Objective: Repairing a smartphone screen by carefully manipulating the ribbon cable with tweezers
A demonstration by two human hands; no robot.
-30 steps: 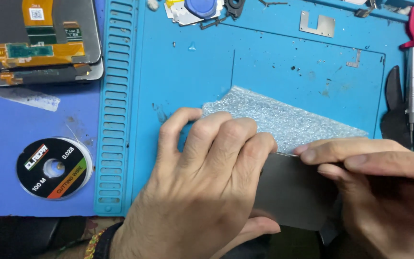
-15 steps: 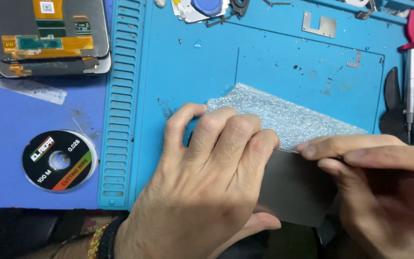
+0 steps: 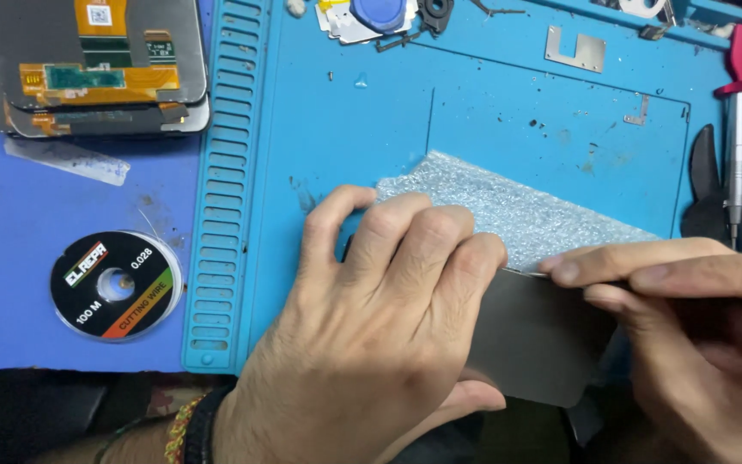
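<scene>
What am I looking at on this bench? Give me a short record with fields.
Surface: blue work mat
Left hand: pressed flat on a dark grey panel and bubble wrap sheet
Right hand: fingertips at the panel's upper edge
Left of mat: round black wire spool; stacked phone screens with orange flex parts
Right edge: pen-like tools

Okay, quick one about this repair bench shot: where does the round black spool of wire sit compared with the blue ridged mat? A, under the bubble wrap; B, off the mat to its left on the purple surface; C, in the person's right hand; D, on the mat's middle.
B: the round black spool lies on the purple surface, left of the blue ridged mat, away from both the left hand and the right hand.
</scene>
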